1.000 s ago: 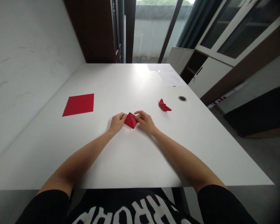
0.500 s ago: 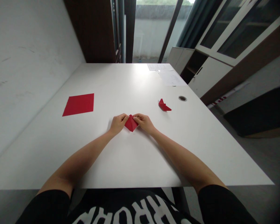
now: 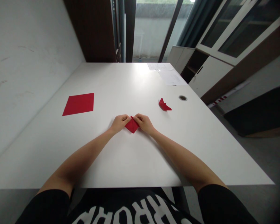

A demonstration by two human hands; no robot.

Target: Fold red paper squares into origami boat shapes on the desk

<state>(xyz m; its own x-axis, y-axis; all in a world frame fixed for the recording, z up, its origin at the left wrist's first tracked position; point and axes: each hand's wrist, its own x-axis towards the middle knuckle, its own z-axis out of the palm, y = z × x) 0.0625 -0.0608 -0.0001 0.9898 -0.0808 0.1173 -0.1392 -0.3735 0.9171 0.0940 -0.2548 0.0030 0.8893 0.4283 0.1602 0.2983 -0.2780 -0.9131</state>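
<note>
Between my hands, low over the white table, is a piece of folded red paper (image 3: pixel 132 125), diamond-shaped with a crease down its middle. My left hand (image 3: pixel 120 122) pinches its left upper edge between thumb and fingers. On the opposite edge, my right hand (image 3: pixel 144 122) is closed in the same kind of pinch. Both thumbs lie close together near the top point, and the fingers partly hide the paper's sides. The lower point faces me.
A flat red paper sheet (image 3: pixel 79 104) lies on the table (image 3: pixel 121 161) to the left. Right of my hands sits a folded red paper figure (image 3: pixel 164 105). Beyond it are a round cable hole (image 3: pixel 182 98) and white printed sheets (image 3: pixel 171 77). A wall (image 3: pixel 32 77) borders the left side.
The folded red paper has shifted slightly toward me and to the right, and my left thumb has slid inward along its top. Both hands keep their pinch.
</note>
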